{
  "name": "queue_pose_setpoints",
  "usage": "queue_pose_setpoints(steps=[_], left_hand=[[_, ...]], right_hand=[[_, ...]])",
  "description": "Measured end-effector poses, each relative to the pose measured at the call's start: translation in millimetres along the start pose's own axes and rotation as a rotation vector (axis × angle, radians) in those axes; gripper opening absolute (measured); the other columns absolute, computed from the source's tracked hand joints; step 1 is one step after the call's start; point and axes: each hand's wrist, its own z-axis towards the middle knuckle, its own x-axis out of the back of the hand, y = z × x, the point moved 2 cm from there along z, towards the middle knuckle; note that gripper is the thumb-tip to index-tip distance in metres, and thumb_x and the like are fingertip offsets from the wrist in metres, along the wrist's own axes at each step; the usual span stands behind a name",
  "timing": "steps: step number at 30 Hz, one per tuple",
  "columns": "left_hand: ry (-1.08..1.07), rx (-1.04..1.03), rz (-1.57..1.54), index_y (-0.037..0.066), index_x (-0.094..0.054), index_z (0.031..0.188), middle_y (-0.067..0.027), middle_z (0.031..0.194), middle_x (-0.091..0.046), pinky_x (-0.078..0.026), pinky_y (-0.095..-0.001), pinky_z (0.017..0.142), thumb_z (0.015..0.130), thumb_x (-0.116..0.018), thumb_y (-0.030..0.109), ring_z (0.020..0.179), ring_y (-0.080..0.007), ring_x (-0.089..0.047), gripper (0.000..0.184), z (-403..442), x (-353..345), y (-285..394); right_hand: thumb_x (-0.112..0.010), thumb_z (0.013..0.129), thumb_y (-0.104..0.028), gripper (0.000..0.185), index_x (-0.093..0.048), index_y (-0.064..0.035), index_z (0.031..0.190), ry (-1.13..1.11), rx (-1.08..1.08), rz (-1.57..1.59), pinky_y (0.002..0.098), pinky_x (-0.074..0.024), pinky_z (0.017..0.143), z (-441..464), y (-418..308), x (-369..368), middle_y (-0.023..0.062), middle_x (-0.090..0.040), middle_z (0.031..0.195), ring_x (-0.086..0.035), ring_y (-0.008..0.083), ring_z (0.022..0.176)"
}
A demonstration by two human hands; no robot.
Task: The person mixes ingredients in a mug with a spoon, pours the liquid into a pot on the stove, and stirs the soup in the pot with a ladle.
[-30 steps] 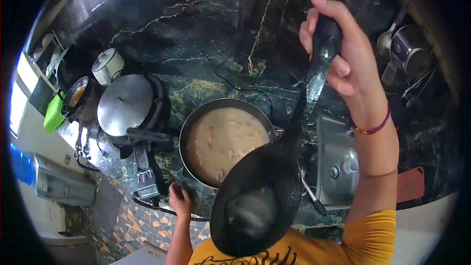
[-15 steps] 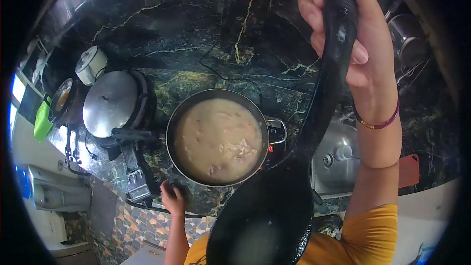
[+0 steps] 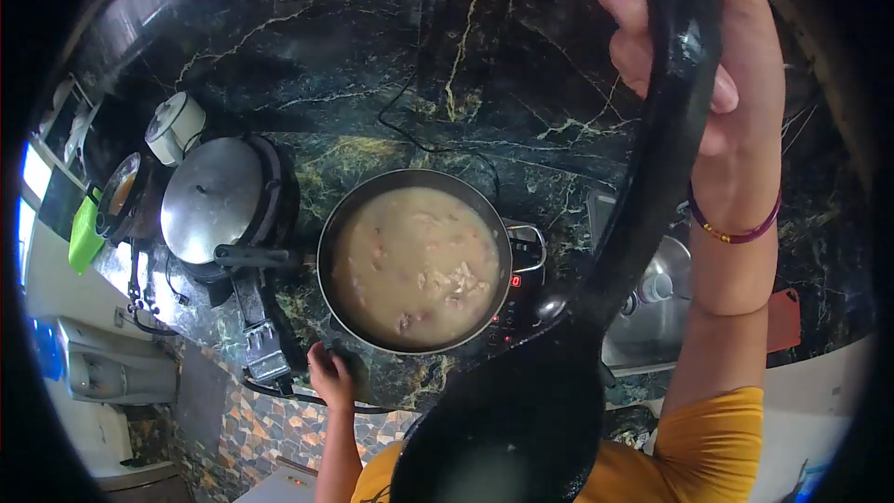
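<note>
Your right hand [image 3: 745, 84], at 1 o'clock in the view, has its fingers wrapped around the handle of the ladle [image 3: 596, 303], whose bowl hangs down toward 6 o'clock. The pan [image 3: 414, 179] sits near the centre. Your left hand [image 3: 331, 377] is just beyond the pan's 7 o'clock side, at the counter edge; you cannot tell from here whether its fingers hold anything.

If you tilt the ladle, any liquid in it could drip on your shirt [image 3: 643, 466]. A nudge to the pan's black handle [image 3: 256, 256], jutting toward 9 o'clock, could slop the stew [image 3: 410, 261].

The stew is pale and cloudy with soft lumps; the ladle is glossy black, its bowl rounded; the counter [image 3: 559, 168] is dark, veined stone.
</note>
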Motion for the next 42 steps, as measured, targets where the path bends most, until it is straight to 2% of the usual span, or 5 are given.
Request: queue_pose_setpoints(steps=[6, 16, 18, 31, 42], left_hand=[[-0.028, 0.030, -0.032, 0.004, -0.055, 0.121, -0.0179, 0.107, -0.065, -0.051, -0.0399, 0.080, 0.089, -0.057, 0.006, 0.089, -0.0339, -0.065, 0.032, 0.3, 0.8, 1.3], [0.022, -0.025, -0.019, 0.003, -0.056, 0.120, -0.0190, 0.107, -0.064, -0.051, -0.0423, 0.084, 0.089, -0.058, 0.007, 0.095, -0.0367, -0.064, 0.031, 1.2, -0.5, 1.8], [0.044, -0.052, 0.020, 0.002, -0.056, 0.119, -0.0198, 0.107, -0.064, -0.051, -0.0428, 0.084, 0.089, -0.058, 0.007, 0.096, -0.0378, -0.064, 0.030, 4.1, 0.6, 5.2], [0.036, -0.058, -0.007, 0.006, -0.054, 0.121, -0.0175, 0.100, -0.066, -0.051, -0.0431, 0.077, 0.087, -0.057, 0.005, 0.087, -0.0344, -0.065, 0.034, 2.6, 3.6, 10.0], [0.010, -0.010, 0.026, 0.006, -0.054, 0.123, -0.0188, 0.107, -0.067, -0.053, -0.0424, 0.077, 0.088, -0.058, 0.008, 0.089, -0.0357, -0.067, 0.035, 1.9, 4.1, 8.5]], right_hand=[[-0.046, 0.099, -0.024, 0.042, -0.064, 0.0039, 0.074, -0.430, 0.012, 0.105, 0.0162, -0.0333, 0.023, 5.3, -7.6, 13.5, 0.0253, -0.063, 0.059, -0.043, 0.0085, 0.025], [-0.050, 0.101, -0.029, 0.037, -0.054, 0.0001, 0.080, -0.214, -0.275, 0.149, 0.0150, -0.0307, 0.023, -5.1, 33.6, 66.9, 0.0140, -0.056, 0.068, -0.038, 0.0062, 0.026], [-0.059, 0.095, -0.034, 0.039, -0.058, -0.0023, 0.071, 0.041, -0.252, 0.015, 0.0176, -0.0257, 0.029, -11.9, 43.1, 79.7, 0.0121, -0.062, 0.061, -0.035, 0.0048, 0.029], [-0.057, 0.097, -0.036, 0.043, -0.062, -0.0015, 0.072, 0.464, -0.191, -0.264, 0.0245, -0.0279, 0.037, -76.3, 110.1, 174.1, 0.0045, -0.055, 0.055, -0.042, 0.0102, 0.038], [-0.055, 0.099, -0.031, 0.040, -0.060, 0.0002, 0.075, 0.494, -0.205, -0.271, 0.0263, -0.0348, 0.039, -123.4, 150.9, 179.8, 0.0065, -0.055, 0.055, -0.048, 0.0133, 0.041]])
